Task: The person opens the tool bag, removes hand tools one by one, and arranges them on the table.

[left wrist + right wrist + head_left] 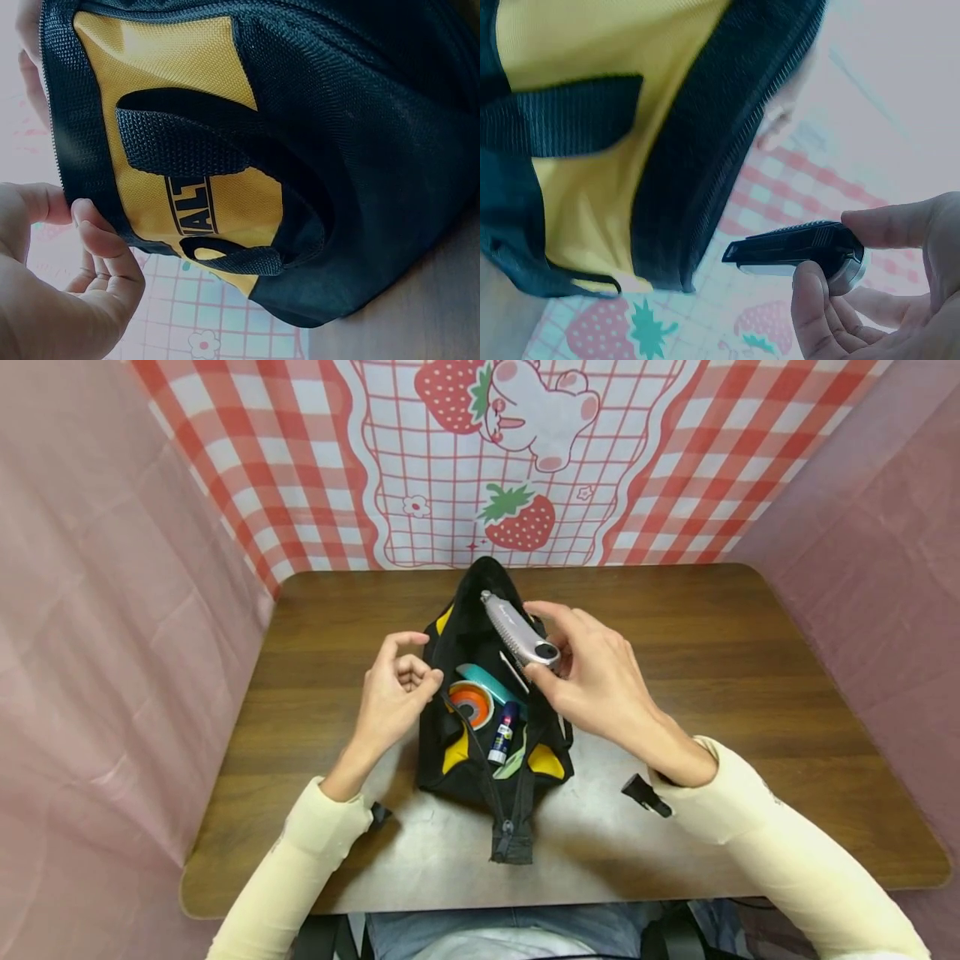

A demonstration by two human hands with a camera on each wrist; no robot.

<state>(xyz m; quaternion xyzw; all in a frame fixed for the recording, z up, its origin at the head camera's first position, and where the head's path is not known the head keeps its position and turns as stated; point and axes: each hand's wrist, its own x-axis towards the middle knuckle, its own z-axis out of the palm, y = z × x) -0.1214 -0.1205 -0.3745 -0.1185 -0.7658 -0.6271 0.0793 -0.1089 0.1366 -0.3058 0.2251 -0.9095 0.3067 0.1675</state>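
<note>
An unzipped black and yellow tool bag (459, 753) stands mid-table with its mouth facing up. My left hand (393, 689) pinches its left rim between thumb and index finger, as the left wrist view (71, 277) also shows. Above the bag's right side, my right hand (600, 672) holds a grey and black utility knife (517, 627) by its rounded end. The right wrist view shows thumb and fingers on that knife (799, 247). Inside the bag lie an orange tape roll (471, 703), a teal item (486, 683) and a small dark blue tube (504, 735).
A thin white strip (514, 672) and a pale green piece (512, 763) are also in the bag. Its zipper end (510, 843) hangs toward the front edge of the wooden table (750, 693). A checked strawberry cloth (300, 460) hangs behind, pink curtains (90, 610) at both sides.
</note>
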